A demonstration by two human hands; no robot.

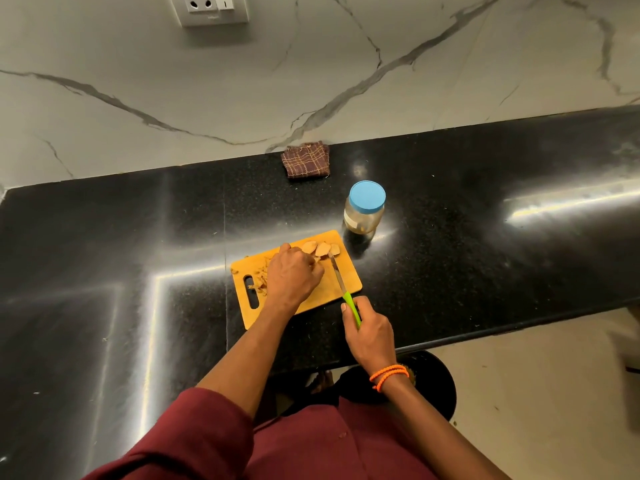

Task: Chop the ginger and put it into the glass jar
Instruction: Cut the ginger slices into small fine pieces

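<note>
Right hand (370,332) grips the green handle of the knife (341,284), fingers wrapped round it, thumb lying along the near side. The blade runs away from the body across the board (349,282), its tip near the ginger (320,249) slices at the far edge. The blade looks low, at or close to the wood, but contact cannot be confirmed.

Left hand (292,277) sits knuckles-up on the board, fingers curled down over something just left of the blade. Probably it pins a ginger piece for cutting; the piece itself is hidden under the hand, so whether the fingers actually pinch it cannot be told.

Ginger: several pale flat slices lie in a row on the far right part of the board. Thin scraps, likely peel, lie heaped by the handle slot on the left, kept apart from the good pieces.

Jar (363,213) stands upright on the counter (485,254) just beyond the board's far right corner, blue lid (367,196) on. Close by for transfer, but the lid must come off first.

Judgement: chopping under way; nothing moved to the jar yet.

Folded checked cloth (305,163) lies against the wall, well behind the jar.
</note>
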